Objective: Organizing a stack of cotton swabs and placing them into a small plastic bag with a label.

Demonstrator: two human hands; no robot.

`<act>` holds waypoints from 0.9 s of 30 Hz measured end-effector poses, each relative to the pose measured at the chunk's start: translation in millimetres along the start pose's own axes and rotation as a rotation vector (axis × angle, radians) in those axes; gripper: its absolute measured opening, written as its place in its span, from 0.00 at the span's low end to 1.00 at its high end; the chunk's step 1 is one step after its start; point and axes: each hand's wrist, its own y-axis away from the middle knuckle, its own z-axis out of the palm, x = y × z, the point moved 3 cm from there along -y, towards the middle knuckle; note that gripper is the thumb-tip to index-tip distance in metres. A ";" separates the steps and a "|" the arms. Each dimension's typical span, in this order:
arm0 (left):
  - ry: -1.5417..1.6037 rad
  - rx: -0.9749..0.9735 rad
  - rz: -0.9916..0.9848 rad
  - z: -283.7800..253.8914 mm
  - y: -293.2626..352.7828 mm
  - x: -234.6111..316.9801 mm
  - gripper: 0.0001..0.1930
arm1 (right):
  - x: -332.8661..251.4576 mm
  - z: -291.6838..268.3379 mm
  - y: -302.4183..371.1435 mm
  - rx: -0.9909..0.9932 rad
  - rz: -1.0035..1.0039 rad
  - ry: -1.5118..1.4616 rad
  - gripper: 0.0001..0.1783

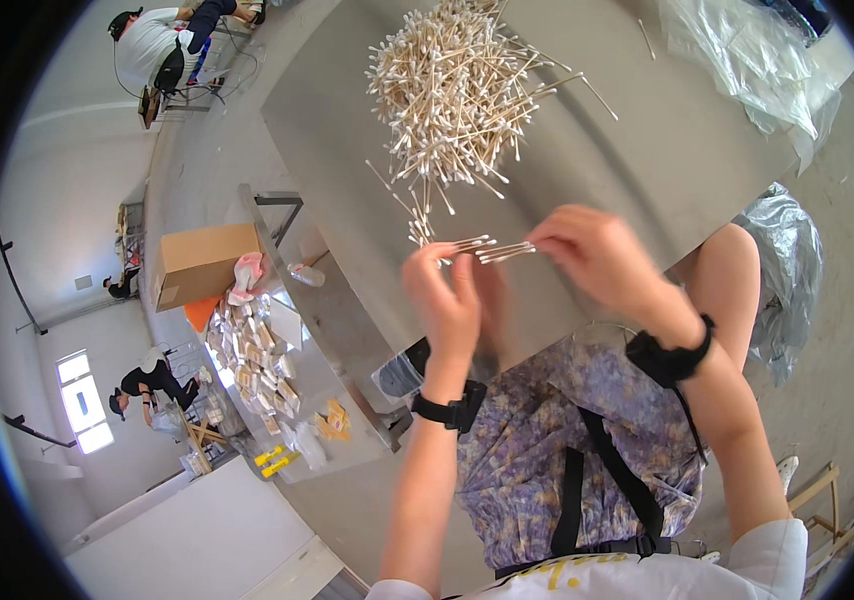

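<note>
My left hand [443,295] is closed on a few cotton swabs [472,242], their white tips poking out to the right. Facing it, my right hand [595,252], slightly blurred, pinches several more cotton swabs [509,252] by one end. The two small bunches almost meet just above the grey table [587,170]. Beyond my hands lies a large loose heap of cotton swabs [452,95] with pale sticks and white tips. A thin trail of stray swabs [419,215] runs from the heap toward my left hand.
Clear plastic bags [747,60] lie at the table's far right corner. On the left, a second table [347,455] bears many small packs [257,360] and a cardboard box [205,262]. A grey plastic bag [787,285] hangs beside my leg. Other people [162,50] work farther off.
</note>
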 end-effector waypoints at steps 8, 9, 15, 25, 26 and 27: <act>-0.046 -0.080 -0.802 -20.9 -14.5 -62.8 0.22 | 10.7 -228.2 161.6 0.359 0.805 0.263 0.11; -0.087 -0.044 -0.752 -25.8 -7.2 -66.7 0.21 | 30.0 -224.0 182.5 0.344 0.809 0.255 0.11; -0.001 -0.001 -0.688 -5.5 -12.6 -63.8 0.13 | 26.9 -241.7 237.3 0.537 0.806 0.464 0.22; -0.020 -0.146 -0.288 3.4 13.2 -7.9 0.06 | -72.2 -21.0 17.6 -0.121 -0.101 0.372 0.24; 0.018 -0.154 -0.271 2.4 14.7 -3.0 0.08 | -55.6 -0.2 12.3 -0.151 -0.142 0.372 0.26; 0.023 -0.153 -0.269 3.4 16.7 1.2 0.08 | -31.0 15.3 13.6 -0.150 -0.142 0.377 0.26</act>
